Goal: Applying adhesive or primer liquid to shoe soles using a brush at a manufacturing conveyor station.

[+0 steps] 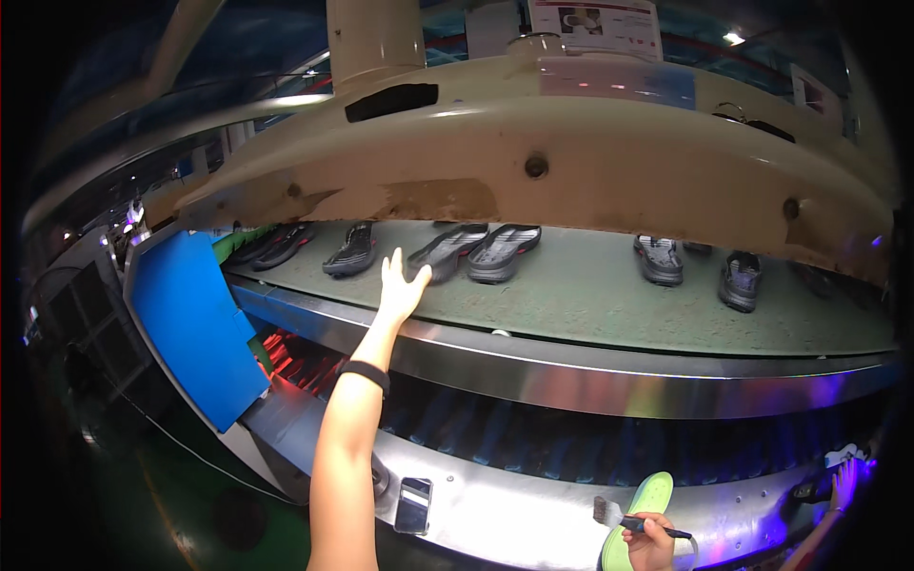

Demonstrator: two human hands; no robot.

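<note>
My left hand (402, 290) reaches over the belt with fingers apart and nothing in it. Close beside its thumb and fingers is a dark grey shoe sole (446, 249); whether they touch is unclear. Another grey sole (505, 253) lies just right of it, and a dark sole (352, 249) lies to the left. Low in view, my right hand (649, 544) grips a brush (636, 523) with a black handle, its bristles pointing left. A lime green sole (653, 493) is upright behind the brush; its lower part passes beside my hand, and what supports it is hidden.
A green conveyor belt (571, 303) runs under a beige machine hood (590, 171). Two more soles (659, 259) (739, 280) lie at its right. A metal rail (571, 373) edges it. A phone (413, 504) lies on the lower metal ledge. Another person's hand (844, 485) is at far right.
</note>
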